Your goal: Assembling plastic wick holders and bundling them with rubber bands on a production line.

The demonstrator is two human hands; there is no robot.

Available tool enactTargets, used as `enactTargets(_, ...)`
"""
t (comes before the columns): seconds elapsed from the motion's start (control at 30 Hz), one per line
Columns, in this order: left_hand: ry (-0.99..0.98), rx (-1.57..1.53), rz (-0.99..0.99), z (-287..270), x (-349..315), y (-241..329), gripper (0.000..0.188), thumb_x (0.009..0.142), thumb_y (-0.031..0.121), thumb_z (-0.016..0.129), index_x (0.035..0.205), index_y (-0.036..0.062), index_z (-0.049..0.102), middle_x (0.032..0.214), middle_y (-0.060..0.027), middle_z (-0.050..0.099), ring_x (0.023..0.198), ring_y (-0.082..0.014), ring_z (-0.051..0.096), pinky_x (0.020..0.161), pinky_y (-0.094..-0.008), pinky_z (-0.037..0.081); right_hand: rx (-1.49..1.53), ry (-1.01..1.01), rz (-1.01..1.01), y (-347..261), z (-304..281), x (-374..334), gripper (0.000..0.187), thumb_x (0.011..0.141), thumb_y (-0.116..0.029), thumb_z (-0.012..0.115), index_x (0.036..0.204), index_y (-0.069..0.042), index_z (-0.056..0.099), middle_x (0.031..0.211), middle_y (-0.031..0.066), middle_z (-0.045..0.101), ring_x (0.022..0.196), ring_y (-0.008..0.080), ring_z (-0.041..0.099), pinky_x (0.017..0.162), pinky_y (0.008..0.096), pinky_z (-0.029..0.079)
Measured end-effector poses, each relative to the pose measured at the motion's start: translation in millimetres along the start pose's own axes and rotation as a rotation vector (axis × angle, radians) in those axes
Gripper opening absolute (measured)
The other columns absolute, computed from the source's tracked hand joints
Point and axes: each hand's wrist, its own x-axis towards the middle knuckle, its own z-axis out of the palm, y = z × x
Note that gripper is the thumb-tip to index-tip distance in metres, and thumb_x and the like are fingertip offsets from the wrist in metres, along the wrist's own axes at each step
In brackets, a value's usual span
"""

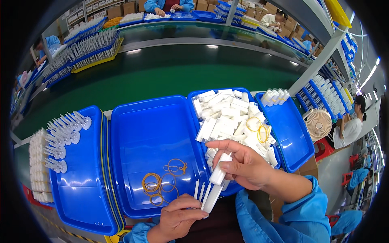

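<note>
My right hand [249, 168] pinches a small white box-shaped piece [219, 170] between thumb and fingers. Just below it, my left hand [180, 215] grips the lower ends of several thin white sticks [202, 191] and a flat, pale strip-like part [213, 198]. The white piece's lower end meets or overlaps the top of that strip; whether they are joined I cannot tell. Behind my right hand, a blue tray [193, 106] is heaped with similar white pieces [227, 117]. Yellow rubber bands [259, 128] lie on the heap.
Left of the heap, a blue tray [150, 111] holds loose rubber bands [151, 183]. Farther left, stacked trays [81, 194] carry clear-based stick parts [67, 131]. A right-hand tray [289, 137] holds white bundles [275, 97]. A fan [319, 124] stands beside it. Beyond runs a green conveyor [170, 69]; people work across it.
</note>
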Motion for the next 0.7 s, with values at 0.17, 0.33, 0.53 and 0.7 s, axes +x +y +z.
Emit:
enactTargets(0.17,-0.048,-0.013,-0.015,-2,-2,-1,0.017,0.071,-0.003,0.068,0.087,0.0033,0.066,0.090,-0.0103,0.058,0.067,-0.0206,0.057,0.057,-0.0275,0.046,-0.047,-0.004,0.016,4,-1,-2,0.039,0.088,-0.011,0.056,0.124,-0.004,0.042,0.090,0.0014,0.053,0.072,0.0054,0.048,0.061,0.0199,0.040)
enactTargets(0.33,-0.067,0.010,-0.042,-5,-4,-2,0.017,0.072,-0.004,0.067,0.087,0.0034,0.067,0.089,-0.0097,0.058,0.066,-0.0211,0.057,0.057,-0.0282,0.045,-0.870,-0.083,-0.187,-1,-8,-9,0.016,0.090,-0.016,0.052,0.100,-0.004,0.048,0.085,0.0058,0.054,0.074,0.0158,0.052,0.067,0.0302,0.042)
enactTargets(0.53,-0.200,0.053,0.037,-7,-13,1,0.016,0.067,-0.004,0.067,0.080,0.0056,0.065,0.086,-0.0085,0.054,0.068,-0.0207,0.055,0.059,-0.0303,0.043,-0.864,-0.137,-0.077,-7,0,-26,0.014,0.090,-0.018,0.050,0.094,-0.005,0.047,0.083,0.0104,0.054,0.080,0.0234,0.052,0.072,0.0348,0.041)
enactTargets(0.7,-0.204,0.085,0.086,-7,-15,3,0.018,0.066,-0.007,0.069,0.078,0.0054,0.065,0.090,-0.0101,0.053,0.068,-0.0204,0.057,0.055,-0.0302,0.045,-0.687,-0.167,-0.039,8,4,-27,0.014,0.090,-0.019,0.048,0.095,-0.005,0.046,0.086,0.0098,0.053,0.082,0.0235,0.052,0.074,0.0348,0.039)
